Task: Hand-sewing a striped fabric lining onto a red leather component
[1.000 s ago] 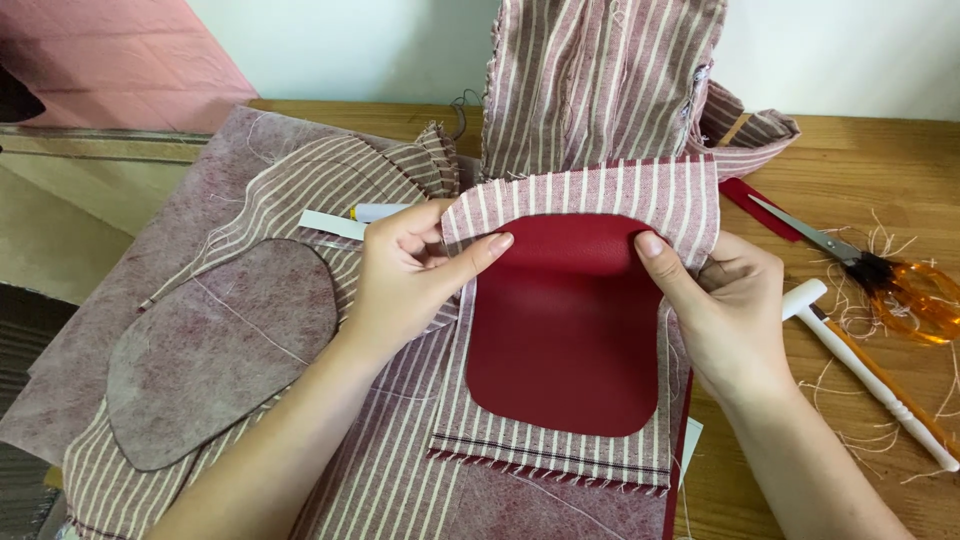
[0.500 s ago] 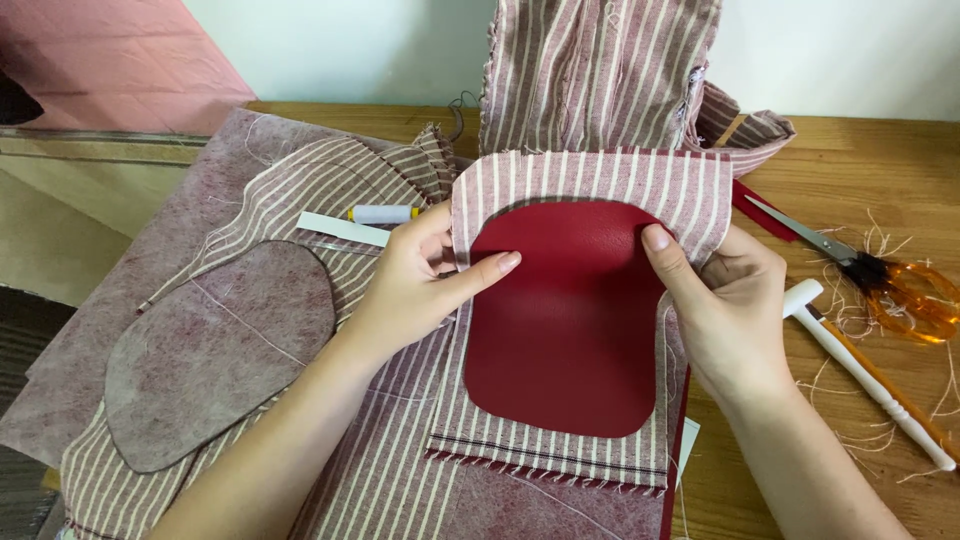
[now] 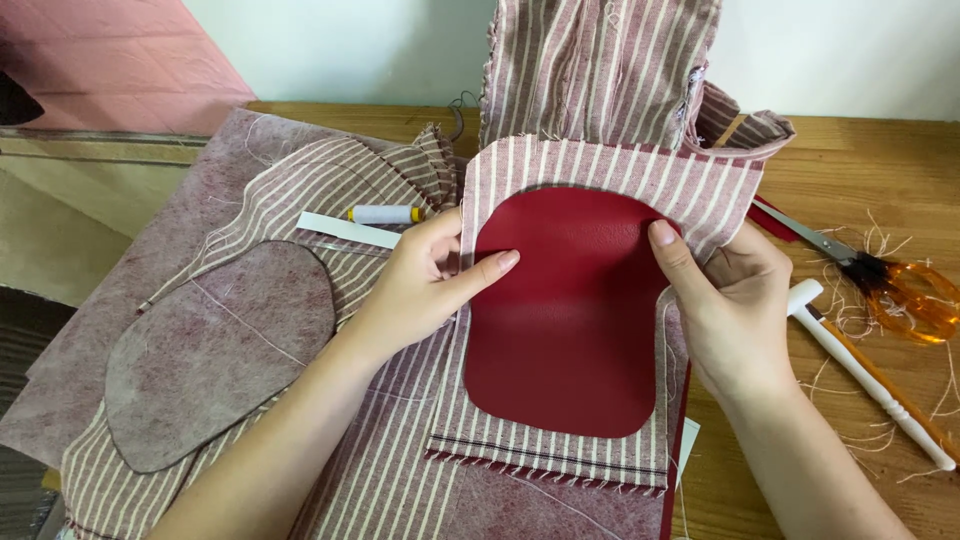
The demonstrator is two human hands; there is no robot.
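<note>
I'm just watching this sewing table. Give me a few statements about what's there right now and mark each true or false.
1. Both hands, left hand and right hand, touch the dark red leather-like panel. True.
2. The panel lies on plain blue cloth. False: it lies on red and white striped fabric.
3. Orange-handled scissors lie on the wooden table, right of the hands. True.
4. The right hand holds the scissors. False: they lie untouched.
5. A white spool of thread lies left of the panel. True.
</note>
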